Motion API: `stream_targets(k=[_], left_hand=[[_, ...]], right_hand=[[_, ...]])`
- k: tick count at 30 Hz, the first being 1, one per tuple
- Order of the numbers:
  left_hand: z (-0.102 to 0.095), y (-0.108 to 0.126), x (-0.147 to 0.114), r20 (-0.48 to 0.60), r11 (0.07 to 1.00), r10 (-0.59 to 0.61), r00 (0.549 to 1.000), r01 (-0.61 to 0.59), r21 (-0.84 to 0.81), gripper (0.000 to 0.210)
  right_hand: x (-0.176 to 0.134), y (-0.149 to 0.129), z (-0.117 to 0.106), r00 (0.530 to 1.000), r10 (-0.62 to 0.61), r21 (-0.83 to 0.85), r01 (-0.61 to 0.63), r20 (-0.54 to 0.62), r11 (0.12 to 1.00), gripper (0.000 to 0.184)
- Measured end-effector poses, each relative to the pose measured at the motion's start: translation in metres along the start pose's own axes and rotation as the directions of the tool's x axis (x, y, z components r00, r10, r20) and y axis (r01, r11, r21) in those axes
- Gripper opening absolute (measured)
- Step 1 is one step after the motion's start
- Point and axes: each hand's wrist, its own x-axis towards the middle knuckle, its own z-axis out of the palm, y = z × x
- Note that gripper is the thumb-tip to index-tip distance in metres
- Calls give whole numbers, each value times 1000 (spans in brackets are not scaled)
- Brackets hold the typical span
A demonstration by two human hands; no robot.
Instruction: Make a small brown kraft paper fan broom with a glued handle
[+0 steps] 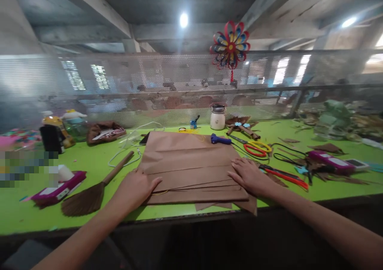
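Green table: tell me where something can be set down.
Bare table lies between the brush, brown pouch and left purple box; a second, nearly bare patch fronts that box. Crowded: right of the brown paper, with scissors, red-handled tool and scraps.

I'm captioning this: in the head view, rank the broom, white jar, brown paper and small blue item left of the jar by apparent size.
1. Brown paper
2. Broom, nearer the camera than the jar
3. White jar
4. Small blue item
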Motion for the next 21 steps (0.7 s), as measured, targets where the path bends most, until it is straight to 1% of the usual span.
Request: stream_targets(k=[3,6,9,14,16,18,20,21], left_hand=[[0,5,-6,-41,996,-60,997,63,64,65],[2,10,-11,-90,991,-75,993,84,107,62],[3,14,-15,-104,983,-89,991,104,151,62],[4,17,-19,-127,970,-188,974,205,134,65],[3,16,-19,-121,974,-179,976,193,116,62],[0,17,-18,-97,981,-156,983,166,101,57],[-4,19,-18,-69,984,-151,986,157,89,52],[-6,21,-19,-59,984,-153,986,158,84,50]], right_hand=[[-2,4,6,1000,-27,-18,26,-7,999,44],[-3,8,12,999,-45,-29,44,-14,999,44],[-6,11,17,999,-43,-20,43,-12,999,46],[-10,12,18,999,-18,-19,18,36,1000,48],[-6,15,11,997,-33,-26,35,76,999,46],[6,15,-2,990,-56,-52,63,126,997,40],[26,6,-20,986,-72,-90,86,153,992,31],[40,-4,-28,981,-114,-78,127,158,989,27]])
